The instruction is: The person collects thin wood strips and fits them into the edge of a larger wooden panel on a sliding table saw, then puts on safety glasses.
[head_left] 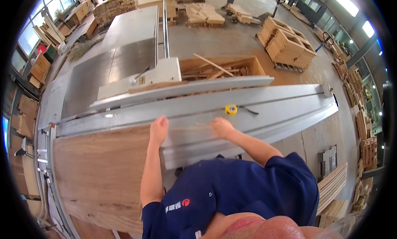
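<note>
My left hand point(159, 130) is closed like a fist at the right edge of a large brown wooden board point(99, 168); what lies inside its fingers is hidden. Over the grey metal sliding table point(285, 104), my right hand point(222, 127) is curled closed. A faint, smeared light-brown strip point(190, 128) runs between the two hands, too blurred to tell its kind. Just beyond my right hand, a yellow tape measure point(231, 110) with a black strap rests on the table.
A long grey fence point(182, 89) crosses beyond my hands, with a white saw guard point(161, 75) behind it. A wooden bin point(252, 65) holds offcuts. A metal rail point(53, 168) borders the board's left side. Wooden planks point(333, 185) lie at the right, and stacked wooden frames point(285, 42) stand farther off.
</note>
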{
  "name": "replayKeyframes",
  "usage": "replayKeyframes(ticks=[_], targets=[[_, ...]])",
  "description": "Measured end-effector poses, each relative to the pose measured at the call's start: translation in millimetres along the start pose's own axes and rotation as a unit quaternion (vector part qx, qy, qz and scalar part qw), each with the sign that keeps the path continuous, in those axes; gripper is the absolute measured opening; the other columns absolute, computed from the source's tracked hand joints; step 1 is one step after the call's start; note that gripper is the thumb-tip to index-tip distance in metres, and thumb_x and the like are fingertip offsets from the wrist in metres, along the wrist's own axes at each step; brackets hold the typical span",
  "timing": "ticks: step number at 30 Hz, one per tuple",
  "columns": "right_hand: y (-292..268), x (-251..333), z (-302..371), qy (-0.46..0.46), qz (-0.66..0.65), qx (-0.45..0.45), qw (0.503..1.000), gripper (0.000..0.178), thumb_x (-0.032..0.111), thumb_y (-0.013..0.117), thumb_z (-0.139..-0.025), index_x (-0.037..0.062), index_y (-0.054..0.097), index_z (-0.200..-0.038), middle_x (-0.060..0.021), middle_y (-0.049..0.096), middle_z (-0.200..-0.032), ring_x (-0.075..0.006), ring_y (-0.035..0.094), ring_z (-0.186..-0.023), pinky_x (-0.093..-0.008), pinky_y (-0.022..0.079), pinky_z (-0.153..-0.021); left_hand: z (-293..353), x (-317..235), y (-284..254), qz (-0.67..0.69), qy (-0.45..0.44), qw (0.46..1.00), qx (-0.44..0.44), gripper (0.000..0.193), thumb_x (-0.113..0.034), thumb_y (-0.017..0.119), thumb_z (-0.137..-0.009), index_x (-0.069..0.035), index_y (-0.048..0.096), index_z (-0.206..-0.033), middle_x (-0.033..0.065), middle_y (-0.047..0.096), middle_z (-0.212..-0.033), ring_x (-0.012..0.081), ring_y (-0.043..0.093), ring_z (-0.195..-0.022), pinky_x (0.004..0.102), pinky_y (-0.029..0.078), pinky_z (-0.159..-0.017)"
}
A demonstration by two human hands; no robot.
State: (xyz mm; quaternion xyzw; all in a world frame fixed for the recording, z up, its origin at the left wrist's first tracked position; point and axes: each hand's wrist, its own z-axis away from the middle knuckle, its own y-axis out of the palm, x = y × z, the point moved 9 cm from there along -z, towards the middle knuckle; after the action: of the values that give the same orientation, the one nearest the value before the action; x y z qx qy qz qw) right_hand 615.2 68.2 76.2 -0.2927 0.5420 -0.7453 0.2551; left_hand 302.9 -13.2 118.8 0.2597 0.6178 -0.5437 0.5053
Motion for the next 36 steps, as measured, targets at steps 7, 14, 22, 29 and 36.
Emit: replayKeyframes(ticks=[7,14,22,29,36], targets=[[16.2,-6.2,3.6,-0.009,-0.111,-0.132,0.985,0.022,0.021,0.068,-0.086,0.0096,0.075,-0.102,-0.0109,0.068,-0.097,-0.0318,0.062,-0.104,-0.0423,0.048,-0.095,116.5,-222.0,-144.0,0.076,0.277,0.948,-0.135,0.042,-0.009,0.07,-0.097,0.0,0.06,-0.137,0.0115,0.07,-0.126,0.0195,0.065,-0.115,0.0362,0.049,-0.104],[-0.7,-3.6,22.3,0.019,-0.202,-0.22,0.954,0.016,0.02,0.064,-0.089,0.0088,0.074,-0.095,-0.0147,0.066,-0.092,-0.0374,0.061,-0.1,-0.047,0.049,-0.09,242.5,-417.2,-224.1,-0.195,0.684,0.701,-0.046,0.078,-0.054,0.056,-0.101,0.005,0.044,-0.15,0.0231,0.053,-0.149,0.0405,0.056,-0.133,0.0547,0.042,-0.114],[2.3,-15.2,22.0,-0.023,-0.204,-0.271,0.94,0.014,0.02,0.068,-0.088,0.0096,0.074,-0.096,-0.0114,0.065,-0.091,-0.0359,0.061,-0.096,-0.0462,0.049,-0.087,209.9,-438.0,-131.0,-0.296,0.639,0.703,0.1,0.072,-0.052,0.056,-0.102,0.004,0.046,-0.146,0.0215,0.054,-0.144,0.0383,0.057,-0.129,0.0537,0.043,-0.111],[-1.4,-16.4,24.8,-0.083,-0.221,-0.26,0.936,0.011,0.015,0.065,-0.085,0.0074,0.065,-0.078,-0.016,0.065,-0.082,-0.0396,0.062,-0.084,-0.0526,0.049,-0.074,149.9,-425.9,-68.8,-0.217,0.574,0.789,0.023,0.067,-0.05,0.056,-0.102,0.003,0.048,-0.142,0.0201,0.055,-0.14,0.0365,0.057,-0.125,0.0528,0.044,-0.107],[-19.8,-28.1,32.0,-0.129,-0.209,-0.288,0.926,0.008,0.013,0.07,-0.085,0.0108,0.067,-0.078,-0.0126,0.063,-0.078,-0.0358,0.062,-0.078,-0.05,0.05,-0.07,104.7,-381.7,-147.7,-0.28,0.413,0.853,-0.151,0.062,-0.048,0.056,-0.102,0.002,0.05,-0.138,0.0187,0.056,-0.136,0.0346,0.058,-0.121,0.0519,0.045,-0.104]])
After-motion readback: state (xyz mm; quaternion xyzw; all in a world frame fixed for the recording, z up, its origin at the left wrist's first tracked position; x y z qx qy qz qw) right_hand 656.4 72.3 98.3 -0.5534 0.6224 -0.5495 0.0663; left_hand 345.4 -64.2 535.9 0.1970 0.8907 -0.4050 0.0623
